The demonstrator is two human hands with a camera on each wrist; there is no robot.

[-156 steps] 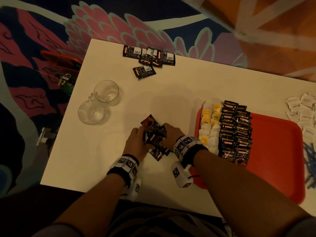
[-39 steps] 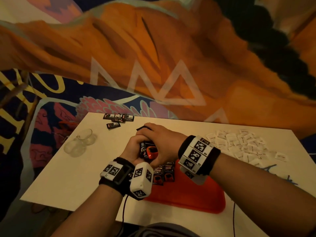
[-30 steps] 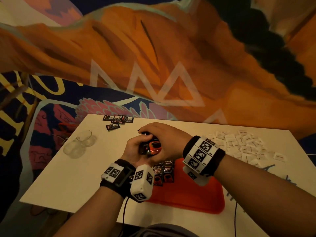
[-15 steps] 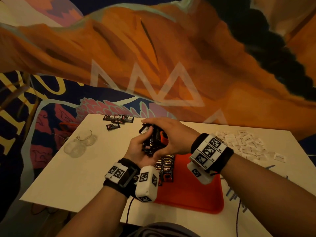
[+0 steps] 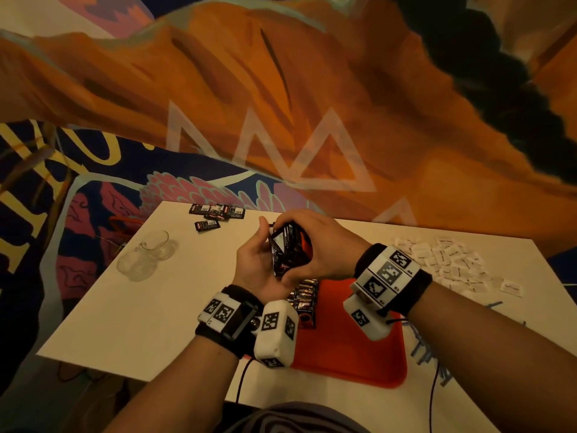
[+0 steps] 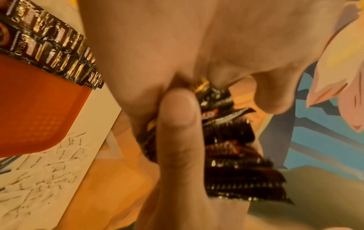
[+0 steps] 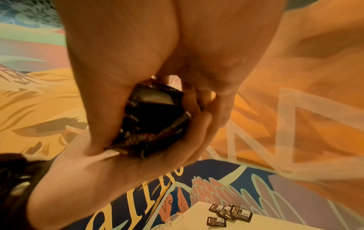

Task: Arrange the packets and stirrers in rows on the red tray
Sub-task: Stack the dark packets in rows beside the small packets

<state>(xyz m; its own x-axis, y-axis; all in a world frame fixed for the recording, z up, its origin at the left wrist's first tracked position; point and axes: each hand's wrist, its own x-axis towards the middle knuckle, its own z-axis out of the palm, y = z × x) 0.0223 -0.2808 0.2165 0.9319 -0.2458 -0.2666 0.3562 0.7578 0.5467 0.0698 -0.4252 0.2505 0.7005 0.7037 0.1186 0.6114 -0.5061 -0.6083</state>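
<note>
Bundle of glossy, crinkled black foil packets (image 5: 288, 250), flat rectangles with red and gold print, held in the air above the far left end of the smooth red plastic tray (image 5: 349, 348). More such packets lie overlapped in a row on the tray (image 5: 304, 300). White paper packets (image 5: 449, 260) are scattered at the right of the pale table (image 5: 131, 314); clear glass cups (image 5: 150, 253) stand left.

Against half a second ago: bundle turned more upright, left thumb lifted clear.

Left hand (image 5: 257, 265) cups the bundle from below, fingers (image 7: 197, 124) curled around it. Right hand (image 5: 323, 245) clamps it from above, thumb and fingers wrapped round.
</note>
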